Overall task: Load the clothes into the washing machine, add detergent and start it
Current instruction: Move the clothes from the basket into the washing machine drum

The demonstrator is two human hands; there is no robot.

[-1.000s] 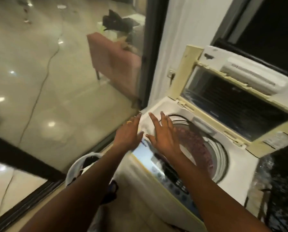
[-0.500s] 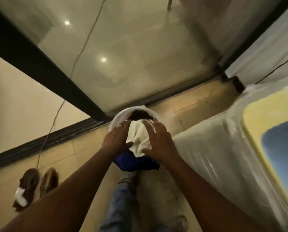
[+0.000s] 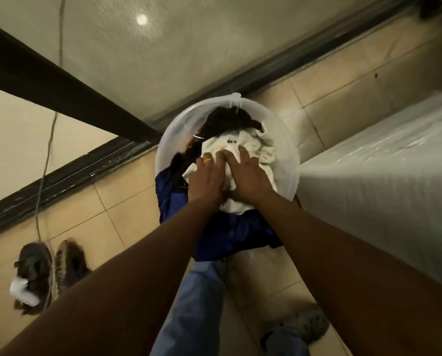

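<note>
Laundry basin, tiled floor beside the washer: my two bare hands meet on a white cloth (image 3: 264,150) heaped at the top of a translucent round basin (image 3: 293,163). My left hand (image 3: 207,177), a gold ring (image 3: 207,161) on one finger, has its fingers curled down into the fabric and grips a fold of it. My right hand (image 3: 250,177) lies just beside the left, touching it, fingers fairly straight and a little apart, their tips sunk in the cloth; I cannot tell whether they close round it or only press.

The clothes are all in or on the basin. A dark garment (image 3: 227,122) fills the far side under the white cloth, and a blue garment (image 3: 236,240) spills over the near rim onto the floor (image 3: 343,98) in front of my jeans leg (image 3: 196,304). The washing machine (image 3: 381,191) stands just to the right of the basin, only its pale, plastic-wrapped side in view.

To the left, a pair of dark shoes (image 3: 45,273) sits on the tiles, something white resting on one of them, near a thin cord (image 3: 47,150) that hangs down past a black door frame (image 3: 60,80). A grey perforated clog (image 3: 304,325) shows at the bottom, on my foot.
</note>
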